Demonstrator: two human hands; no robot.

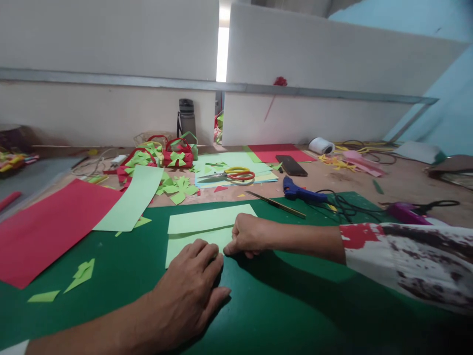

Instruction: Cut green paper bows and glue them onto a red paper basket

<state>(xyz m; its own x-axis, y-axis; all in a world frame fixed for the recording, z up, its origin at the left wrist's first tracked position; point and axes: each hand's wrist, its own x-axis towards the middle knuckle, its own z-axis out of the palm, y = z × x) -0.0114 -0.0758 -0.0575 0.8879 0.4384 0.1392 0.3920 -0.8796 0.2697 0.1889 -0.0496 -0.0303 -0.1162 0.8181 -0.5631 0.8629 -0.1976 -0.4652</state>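
Observation:
A light green sheet of paper lies on the green cutting mat, its far part folded over in a strip with a raised edge. My left hand rests on the near edge of the sheet, fingers slightly bent and pressing down, thumb apart on the mat. At the sheet's right side, my right hand is closed, its thumb and curled fingers at the near right corner. That corner is partly hidden beneath the hands.
Beyond the sheet lie a craft knife, scissors, a blue glue gun with its cable and a phone. Red paper and a pale green strip lie left. Small paper baskets stand behind.

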